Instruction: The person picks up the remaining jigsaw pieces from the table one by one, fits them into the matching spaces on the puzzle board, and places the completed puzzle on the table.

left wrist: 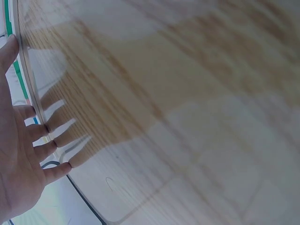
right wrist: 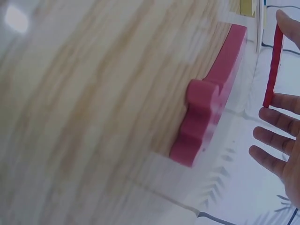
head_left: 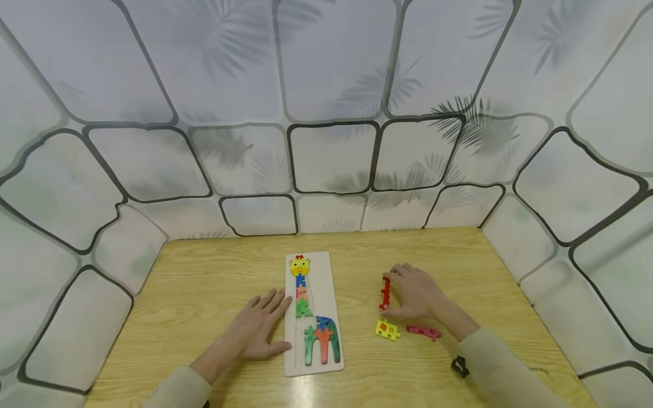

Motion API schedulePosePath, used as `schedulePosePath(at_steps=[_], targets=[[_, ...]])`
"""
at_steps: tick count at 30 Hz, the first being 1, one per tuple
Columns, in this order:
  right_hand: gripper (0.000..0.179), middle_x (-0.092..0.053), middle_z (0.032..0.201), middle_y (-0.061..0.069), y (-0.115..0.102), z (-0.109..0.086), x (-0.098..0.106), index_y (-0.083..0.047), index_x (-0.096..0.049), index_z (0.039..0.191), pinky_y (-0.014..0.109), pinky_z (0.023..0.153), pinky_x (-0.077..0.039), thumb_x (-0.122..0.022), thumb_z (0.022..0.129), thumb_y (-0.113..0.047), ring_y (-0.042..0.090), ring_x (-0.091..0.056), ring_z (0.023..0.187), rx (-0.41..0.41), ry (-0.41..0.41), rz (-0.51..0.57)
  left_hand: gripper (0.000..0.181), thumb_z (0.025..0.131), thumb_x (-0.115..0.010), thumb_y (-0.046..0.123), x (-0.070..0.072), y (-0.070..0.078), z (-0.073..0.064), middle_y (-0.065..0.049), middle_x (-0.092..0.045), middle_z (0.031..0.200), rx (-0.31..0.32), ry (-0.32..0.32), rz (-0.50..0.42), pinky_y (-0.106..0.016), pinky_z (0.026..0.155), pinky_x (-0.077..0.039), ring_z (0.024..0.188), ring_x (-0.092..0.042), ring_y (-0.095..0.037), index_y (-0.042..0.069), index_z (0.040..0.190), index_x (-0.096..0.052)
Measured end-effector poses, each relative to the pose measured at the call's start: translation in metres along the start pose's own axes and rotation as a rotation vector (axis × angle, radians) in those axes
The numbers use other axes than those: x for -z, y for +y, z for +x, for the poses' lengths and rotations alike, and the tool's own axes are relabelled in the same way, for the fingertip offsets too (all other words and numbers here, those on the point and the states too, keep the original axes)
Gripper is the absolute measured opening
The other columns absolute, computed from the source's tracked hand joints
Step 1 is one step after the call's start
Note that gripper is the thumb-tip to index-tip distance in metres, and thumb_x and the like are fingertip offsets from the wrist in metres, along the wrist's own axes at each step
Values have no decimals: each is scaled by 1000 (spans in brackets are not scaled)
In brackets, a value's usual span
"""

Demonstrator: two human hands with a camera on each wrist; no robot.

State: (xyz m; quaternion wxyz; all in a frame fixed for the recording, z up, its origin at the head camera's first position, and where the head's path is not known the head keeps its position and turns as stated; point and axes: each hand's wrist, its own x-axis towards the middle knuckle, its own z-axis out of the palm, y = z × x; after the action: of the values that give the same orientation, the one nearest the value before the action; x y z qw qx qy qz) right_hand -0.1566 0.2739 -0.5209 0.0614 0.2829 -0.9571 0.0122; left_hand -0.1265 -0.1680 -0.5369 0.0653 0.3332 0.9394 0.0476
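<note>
A white puzzle board lies upright before me, a giraffe partly filled in with coloured pieces: a yellow head, neck pieces in blue, pink and green, and hind body and legs in blue, green and orange. My left hand rests flat at its left edge, fingers spread, with thumb and fingertips on the rim. To the right, my right hand pinches a long red puzzle piece by its two ends between thumb and index finger. The other fingers of that hand are extended.
Just below the red piece, a yellow puzzle piece with an orange patch lies on the wooden table. Beside it, under my right wrist, is a magenta piece. Patterned white walls enclose the table at the back and sides.
</note>
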Motion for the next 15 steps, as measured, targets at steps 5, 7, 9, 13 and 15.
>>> schedulePosePath(at_steps=[5, 7, 9, 13, 15], targets=[[100, -64, 126, 6, -3, 3, -2, -13, -64, 140, 45, 88, -59, -66, 75, -89, 25, -63, 112, -2, -10, -5, 104, 92, -49, 82, 1, 0, 0, -18, -33, 173, 2, -4, 2, -63, 123, -39, 159, -36, -42, 11, 167, -31], [100, -64, 126, 5, -5, 4, -2, -13, -64, 140, 44, 88, -59, -67, 75, -89, 24, -63, 112, -1, -9, -6, 104, 92, -49, 82, 1, 0, 0, -18, -33, 173, 3, -6, 2, -63, 123, -39, 159, -36, -42, 11, 167, -31], [99, -64, 126, 5, -7, 6, -2, -13, -64, 141, 44, 87, -59, -68, 76, -87, 24, -63, 112, 1, -8, -3, 104, 92, -49, 82, 1, 0, 0, -18, -33, 173, 4, -6, 2, -63, 123, -39, 159, -35, -42, 11, 167, -31], [97, -64, 127, 6, -13, 8, 0, -12, -63, 141, 46, 89, -59, -69, 76, -85, 25, -63, 113, 3, -11, 17, 104, 92, -50, 81, 0, 0, 0, -18, -33, 173, 1, 0, 1, -63, 122, -39, 159, -36, -42, 11, 167, -31], [97, -64, 128, 6, -15, 10, 0, -12, -63, 141, 46, 90, -59, -69, 76, -84, 26, -63, 114, 4, -12, 20, 104, 92, -50, 81, 0, 0, 0, -18, -34, 172, -1, 3, 1, -63, 122, -39, 159, -36, -42, 11, 167, -31]])
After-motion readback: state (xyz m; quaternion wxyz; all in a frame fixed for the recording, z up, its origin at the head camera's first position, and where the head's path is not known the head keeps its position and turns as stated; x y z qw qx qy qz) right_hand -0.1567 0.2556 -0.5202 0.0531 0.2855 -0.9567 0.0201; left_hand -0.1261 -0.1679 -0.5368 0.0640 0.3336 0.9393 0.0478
